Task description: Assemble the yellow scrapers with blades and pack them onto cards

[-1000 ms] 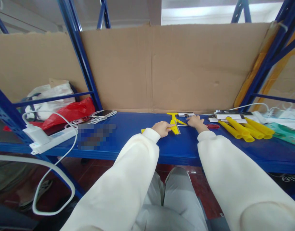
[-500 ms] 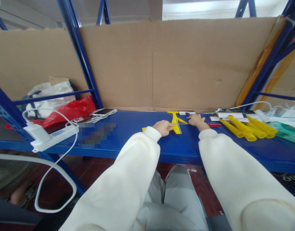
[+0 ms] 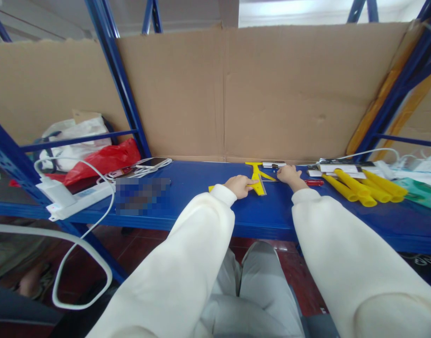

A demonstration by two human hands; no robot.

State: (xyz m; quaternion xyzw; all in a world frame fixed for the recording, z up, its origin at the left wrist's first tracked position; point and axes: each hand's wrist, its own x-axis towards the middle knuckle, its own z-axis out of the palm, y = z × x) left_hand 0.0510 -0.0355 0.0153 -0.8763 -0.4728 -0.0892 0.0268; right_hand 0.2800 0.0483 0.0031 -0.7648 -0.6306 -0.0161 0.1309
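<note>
My left hand (image 3: 238, 186) is closed around a yellow scraper (image 3: 260, 188), its wide blade end pointing right and its handle end showing left of the wrist. Just behind that blade end lies another yellow T-shaped piece (image 3: 255, 169), with a thin yellow strip beside it. To the right, my right hand (image 3: 289, 176) is down at the tabletop with fingers bent together; whatever is between them is too small to make out. A black-and-white flat packet (image 3: 273, 165) lies just beyond its fingertips. Close to the right wrist is a red-handled tool (image 3: 314, 182).
Several yellow tubes (image 3: 356, 186) lie on the blue table (image 3: 197, 180) at right, before black-and-white packets (image 3: 336, 167). A cardboard panel (image 3: 271, 94) stands behind. At left are a phone (image 3: 153, 163), a white power strip (image 3: 83, 199) and a red bag (image 3: 102, 162).
My right hand has shifted very slightly, its fingers drawn in a little near the tabletop. My left hand and the scraper have hardly moved.
</note>
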